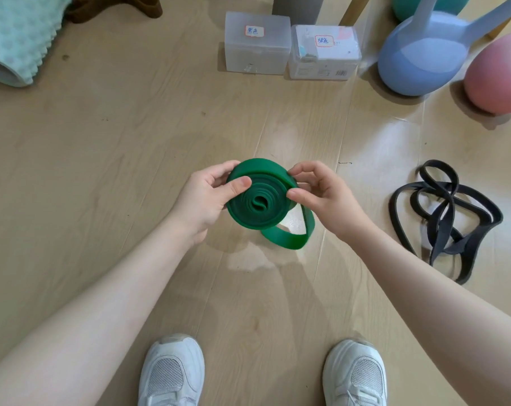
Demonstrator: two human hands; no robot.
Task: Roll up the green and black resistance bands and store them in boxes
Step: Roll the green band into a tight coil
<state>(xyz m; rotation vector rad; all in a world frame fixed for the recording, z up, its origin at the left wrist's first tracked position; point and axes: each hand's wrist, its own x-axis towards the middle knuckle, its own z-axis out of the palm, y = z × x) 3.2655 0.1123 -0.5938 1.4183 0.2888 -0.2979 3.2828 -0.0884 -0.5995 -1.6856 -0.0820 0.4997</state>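
The green resistance band [258, 200] sits in the middle of the head view, held above the wooden floor [131, 142] between both hands. Most of it is wound into a flat spiral coil, and a short loop of loose band hangs from the coil's lower right side. The left hand [210, 197] grips the coil's left edge, its thumb lying across the near face and its fingers curled round behind. The right hand [321, 194] pinches the coil's right edge, thumb on the near face, forefinger on the outer wrap at the top, the remaining fingers curled loosely.

The black resistance band [444, 218] lies unrolled in a loose tangle of loops on the floor, to the right of the hands and well apart from them.

Two translucent plastic boxes stand side by side at the far end of the floor, touching or nearly so. The left box [255, 43] and the right box [324, 52] each carry a small handwritten label with a red border; their lids look closed.

Beside the right box stands a blue kettlebell [421, 60], and a pink ball [497, 80] lies at the right edge. A pale green knobbed foam roller [20, 39] lies at the top left. Two white sneakers [172, 373] show at the bottom edge.
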